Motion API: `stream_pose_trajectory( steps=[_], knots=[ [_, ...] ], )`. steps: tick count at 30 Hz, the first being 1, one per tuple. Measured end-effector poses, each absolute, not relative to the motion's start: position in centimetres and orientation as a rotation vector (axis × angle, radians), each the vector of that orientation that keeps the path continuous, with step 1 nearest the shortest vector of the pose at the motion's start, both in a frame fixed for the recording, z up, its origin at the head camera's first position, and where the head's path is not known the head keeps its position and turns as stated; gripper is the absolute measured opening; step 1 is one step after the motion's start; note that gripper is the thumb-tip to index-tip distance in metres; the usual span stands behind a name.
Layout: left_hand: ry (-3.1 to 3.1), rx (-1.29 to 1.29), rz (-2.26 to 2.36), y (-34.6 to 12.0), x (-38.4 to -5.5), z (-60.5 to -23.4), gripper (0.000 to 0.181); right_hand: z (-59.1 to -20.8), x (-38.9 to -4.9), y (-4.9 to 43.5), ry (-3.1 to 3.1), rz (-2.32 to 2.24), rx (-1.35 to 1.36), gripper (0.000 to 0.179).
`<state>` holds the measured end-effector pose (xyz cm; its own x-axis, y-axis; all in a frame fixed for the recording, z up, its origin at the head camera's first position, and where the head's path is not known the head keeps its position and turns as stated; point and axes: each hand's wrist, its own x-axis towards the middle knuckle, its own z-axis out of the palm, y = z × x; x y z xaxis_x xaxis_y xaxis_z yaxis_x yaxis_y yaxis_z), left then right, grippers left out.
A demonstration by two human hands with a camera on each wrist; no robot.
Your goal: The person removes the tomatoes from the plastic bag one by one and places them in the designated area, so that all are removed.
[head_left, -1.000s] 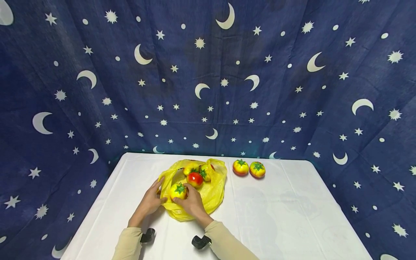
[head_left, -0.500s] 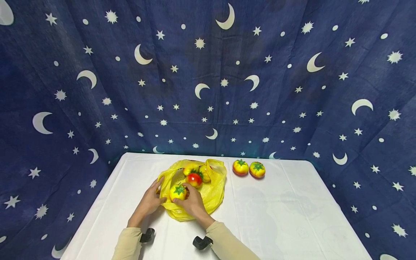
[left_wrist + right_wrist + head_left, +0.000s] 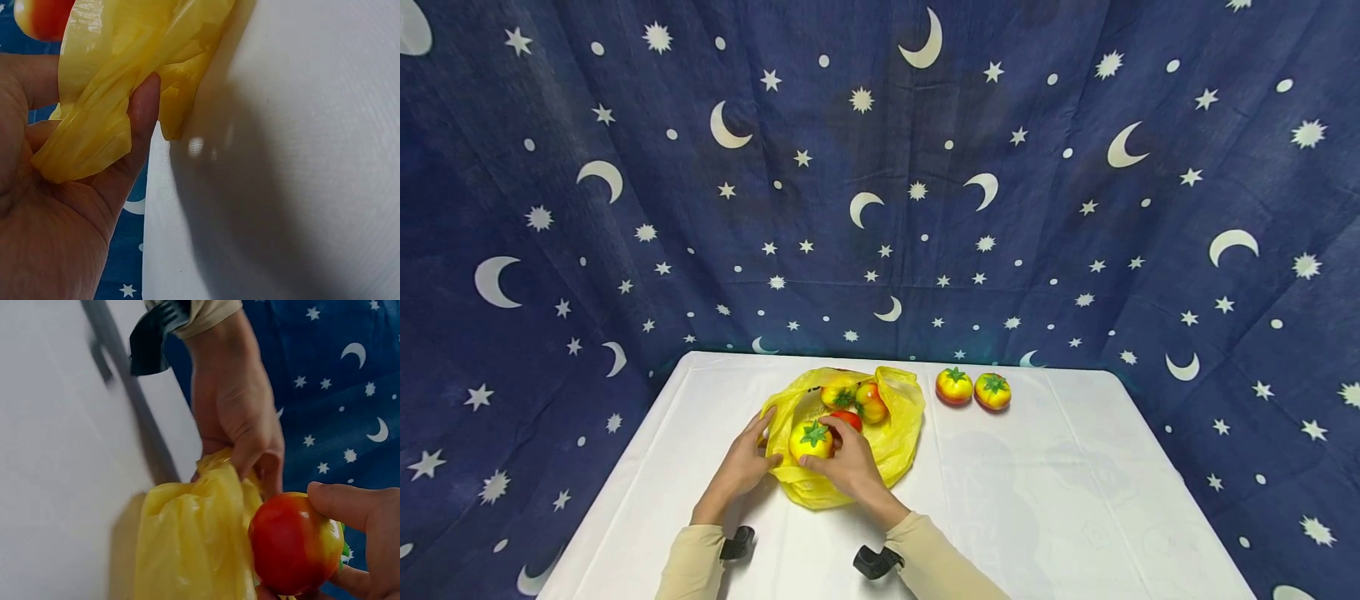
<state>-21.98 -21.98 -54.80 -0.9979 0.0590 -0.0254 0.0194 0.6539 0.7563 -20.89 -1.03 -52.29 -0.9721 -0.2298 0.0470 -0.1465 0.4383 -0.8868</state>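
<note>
A yellow plastic bag [image 3: 901, 442] lies on the table with its mouth spread open. My left hand [image 3: 741, 461] grips the bag's left rim; in the left wrist view, fingers and thumb pinch the folded plastic [image 3: 106, 75]. With my right hand [image 3: 852, 463] I hold a yellow-and-red tomato [image 3: 808, 442] at the bag's mouth, its green leafy top facing up. The right wrist view shows the red side of this held tomato [image 3: 290, 544]. Deeper in the bag are a yellow tomato [image 3: 837, 394], a red-yellow tomato [image 3: 871, 405] and a red tomato [image 3: 849, 419], partly hidden behind my right hand.
Two more yellow-and-red tomatoes [image 3: 954, 387] sit side by side near the table's back edge, right of the bag. A white cloth [image 3: 1075, 492] covers the table. A dark blue curtain [image 3: 820, 217] with moons and stars hangs behind it.
The red tomato in the bag has shifted toward my right hand, and the tomato to its right has turned and shows more red. My right forearm has swung slightly right; the left hand barely moved.
</note>
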Motion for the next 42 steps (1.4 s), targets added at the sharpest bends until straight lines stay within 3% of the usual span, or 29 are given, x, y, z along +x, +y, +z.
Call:
stream_pose_trajectory(
  steps=[42],
  knots=[
    [2.783, 0.013, 1.266, -21.8, -22.0, -54.7, 0.091, -48.5, -21.7, 7.8, 2.631, -1.804, -0.301, 0.064]
  ],
)
